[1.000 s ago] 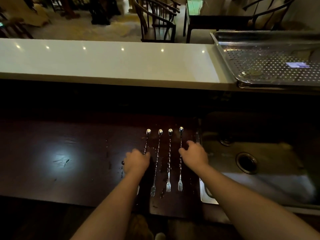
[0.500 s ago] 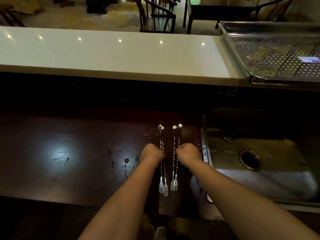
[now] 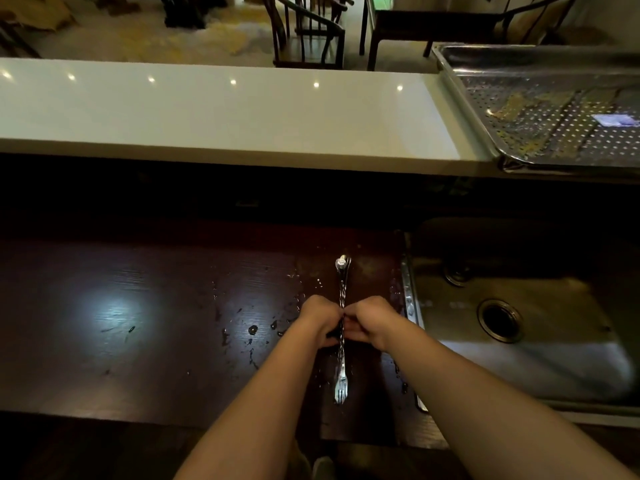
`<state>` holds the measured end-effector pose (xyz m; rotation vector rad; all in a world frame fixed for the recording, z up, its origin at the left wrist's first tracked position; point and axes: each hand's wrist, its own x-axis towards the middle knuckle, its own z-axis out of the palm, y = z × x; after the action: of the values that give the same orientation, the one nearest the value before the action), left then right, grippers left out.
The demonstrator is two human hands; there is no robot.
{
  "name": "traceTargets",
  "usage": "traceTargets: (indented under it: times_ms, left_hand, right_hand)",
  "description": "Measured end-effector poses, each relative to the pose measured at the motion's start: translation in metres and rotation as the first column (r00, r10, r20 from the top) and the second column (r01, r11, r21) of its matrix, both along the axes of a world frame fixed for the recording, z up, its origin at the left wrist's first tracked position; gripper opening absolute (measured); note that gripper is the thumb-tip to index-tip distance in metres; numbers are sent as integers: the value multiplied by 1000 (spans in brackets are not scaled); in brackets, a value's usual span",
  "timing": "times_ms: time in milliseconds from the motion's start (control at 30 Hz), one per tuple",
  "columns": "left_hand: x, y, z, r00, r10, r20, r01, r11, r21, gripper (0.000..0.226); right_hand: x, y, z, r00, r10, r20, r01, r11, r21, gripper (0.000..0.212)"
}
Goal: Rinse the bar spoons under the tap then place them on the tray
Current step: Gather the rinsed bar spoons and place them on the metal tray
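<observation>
The bar spoons (image 3: pixel 342 282) lie bunched into one tight bundle on the dark wooden counter, bowls pointing away from me, fork ends (image 3: pixel 341 389) toward me. My left hand (image 3: pixel 318 318) and my right hand (image 3: pixel 369 320) press in from either side at the middle of the twisted stems, fingers closed around the bundle. The perforated steel tray (image 3: pixel 460 81) sits on the white bar top at the far right. No tap shows in the dark above the sink.
A steel sink (image 3: pixel 540 372) with a round drain (image 3: pixel 498 320) lies just right of the spoons. Water drops (image 3: pixel 252 330) dot the wood left of my hands. A white bar top (image 3: pixel 225 116) runs across the back; chairs (image 3: pixel 304 29) stand beyond.
The spoons, spread apart a second ago, have been pushed together into one bundle. Both my hands moved inward until they meet around the stems.
</observation>
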<state>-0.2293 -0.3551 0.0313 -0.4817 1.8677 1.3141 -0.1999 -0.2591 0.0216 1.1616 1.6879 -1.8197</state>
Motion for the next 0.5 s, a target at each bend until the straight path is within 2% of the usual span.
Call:
traceTargets:
  times_ms: [167,267,333,500]
  left_hand:
    - [14,-3,-1,994,34,-107,-23,995,97,25]
    - [20,-8,4,981,68,-179,-42,989,143,13]
    - [22,-10,12,967,73,-242,-34,986,163,9]
    - [19,0,47,906,99,-412,-1,973,232,16]
  right_hand:
    - [6,2,4,999,-20,-43,16,996,-89,13]
    - [12,3,9,996,-32,-89,21,993,-120,16]
    - [14,5,15,988,-53,-147,32,990,-140,20]
    - [15,14,50,934,-146,-328,95,981,-167,15]
